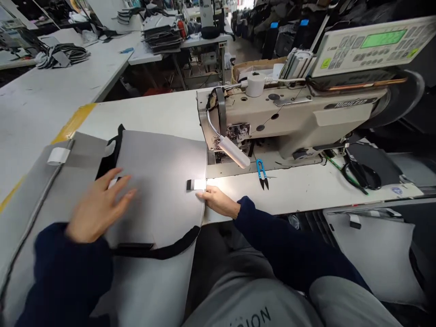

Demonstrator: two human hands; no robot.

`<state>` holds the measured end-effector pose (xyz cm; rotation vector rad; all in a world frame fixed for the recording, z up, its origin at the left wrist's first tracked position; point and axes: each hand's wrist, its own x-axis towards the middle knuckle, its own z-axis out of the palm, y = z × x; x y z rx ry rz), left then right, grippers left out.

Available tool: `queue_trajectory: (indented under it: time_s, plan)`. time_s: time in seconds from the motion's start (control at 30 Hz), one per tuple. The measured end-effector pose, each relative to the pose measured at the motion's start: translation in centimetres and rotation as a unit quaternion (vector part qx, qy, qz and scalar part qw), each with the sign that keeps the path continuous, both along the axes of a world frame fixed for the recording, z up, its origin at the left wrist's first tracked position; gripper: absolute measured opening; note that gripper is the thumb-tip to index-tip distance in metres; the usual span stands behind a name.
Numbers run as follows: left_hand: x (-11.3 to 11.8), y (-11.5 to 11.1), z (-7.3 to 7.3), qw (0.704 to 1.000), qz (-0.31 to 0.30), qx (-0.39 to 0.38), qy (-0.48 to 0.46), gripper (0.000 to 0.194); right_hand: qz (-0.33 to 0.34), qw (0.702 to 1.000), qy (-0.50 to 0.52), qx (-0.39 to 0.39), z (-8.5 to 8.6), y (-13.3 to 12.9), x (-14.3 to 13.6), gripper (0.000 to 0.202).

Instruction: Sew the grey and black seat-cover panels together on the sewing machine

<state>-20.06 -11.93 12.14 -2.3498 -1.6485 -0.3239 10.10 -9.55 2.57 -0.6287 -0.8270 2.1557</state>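
Note:
A grey fabric panel [160, 163] with black edging along its left and lower sides lies flat on the sewing table. My right hand [220, 200] pinches the panel's right edge, thumb on top, just beside a small black-and-white tab [195, 185]. Over the panel's left side hovers my left hand [102, 204], its fingers spread and slightly blurred; a bit of white and black shows behind them. The sewing machine [293, 113] stands beyond the panel's right edge, its small lamp [234, 152] lit above the work.
Blue thread snips [261, 174] lie in front of the machine, and black scissors [361, 175] farther right. Another grey panel [374, 250] hangs low at the right. Piled dark pieces [161, 38] sit on a back table. A control panel [374, 47] tops the machine.

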Motion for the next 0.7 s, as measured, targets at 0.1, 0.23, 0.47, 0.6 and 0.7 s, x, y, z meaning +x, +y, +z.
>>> queue_trajectory:
  time_s: [0.1,0.23,0.47,0.6,0.7]
  plan:
    - [7.2,2.4,-1.1,0.987,-0.156,-0.049,-0.007,0.04,-0.017,1.0,-0.002,-0.015,-0.3,0.2,-0.2,0.022]
    - [11.6,3.7,-6.4,0.982,-0.137,-0.123,0.03,0.036,0.043,0.995,-0.045,0.077,-0.4,-0.9,1.2,0.014]
    - [12.0,3.5,-8.2,0.991,-0.074,-0.112,-0.014,0.031,0.096,0.64,-0.325,0.69,-1.8,-4.8,1.0,0.016]
    - [12.4,3.5,-7.8,0.993,-0.071,-0.091,-0.021,0.027,0.058,0.516,-0.355,0.778,-3.1,-4.3,-0.5,0.019]
    - [12.4,2.7,-7.3,0.992,-0.081,-0.094,-0.007,0.027,0.051,0.5,-0.329,0.799,-3.1,-4.2,-0.3,0.018]
